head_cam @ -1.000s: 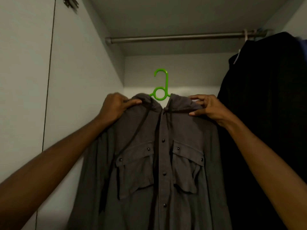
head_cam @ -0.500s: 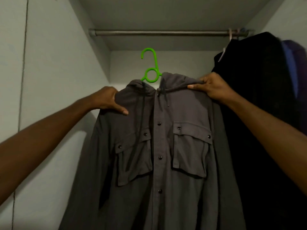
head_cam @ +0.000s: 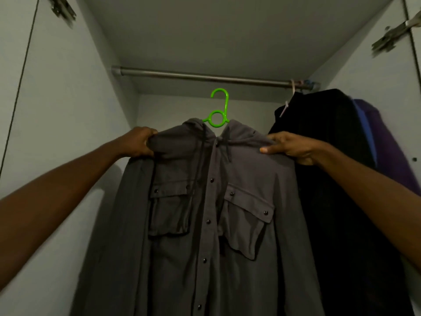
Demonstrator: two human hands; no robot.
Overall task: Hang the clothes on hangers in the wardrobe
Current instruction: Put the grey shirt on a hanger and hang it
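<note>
Matt grey cloth shirt (head_cam: pixel 211 213), glossy green plastic hanger (head_cam: pixel 217 110), dull metal rail (head_cam: pixel 205 76)

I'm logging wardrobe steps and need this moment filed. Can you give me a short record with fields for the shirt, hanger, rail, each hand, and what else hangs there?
shirt: grey shirt, buttoned, on the hanger, held up at both shoulders
hanger: green hanger, hook below the rail, not yet on it
rail: metal rail across the top of the wardrobe, bare above the hook
left hand: left hand grips the shirt's shoulder
right hand: right hand holds the other shoulder
already hanging: black garment and purple garment at the rail's right end
</note>
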